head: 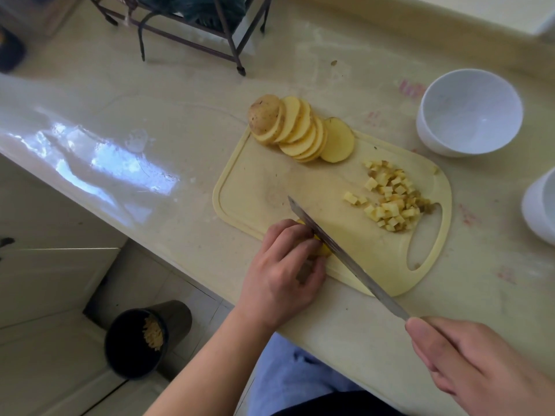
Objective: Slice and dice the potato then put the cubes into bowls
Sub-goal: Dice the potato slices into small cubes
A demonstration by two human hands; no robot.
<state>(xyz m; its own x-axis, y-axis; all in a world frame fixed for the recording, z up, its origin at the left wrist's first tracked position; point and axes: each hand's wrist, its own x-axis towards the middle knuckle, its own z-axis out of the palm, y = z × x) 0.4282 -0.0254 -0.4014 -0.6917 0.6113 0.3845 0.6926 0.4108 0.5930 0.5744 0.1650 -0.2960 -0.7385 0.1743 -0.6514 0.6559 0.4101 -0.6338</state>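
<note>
A pale yellow cutting board (pixel 264 181) lies on the counter. At its far edge a row of potato slices (pixel 303 130) leans against the skin-on end piece. A heap of potato cubes (pixel 392 199) sits near the board's handle hole. My left hand (pixel 285 274) holds down a small potato piece (pixel 322 250) at the board's near edge, fingers curled over it. My right hand (pixel 477 364) grips the handle of a long knife (pixel 345 253), whose blade lies right beside my left fingers against the piece.
A white bowl (pixel 468 112) stands on the counter right of the board; part of a second white bowl (pixel 540 208) shows at the right edge. A dark bin (pixel 141 340) with peelings stands on the floor below the counter. A metal chair frame (pixel 192 34) stands beyond the counter.
</note>
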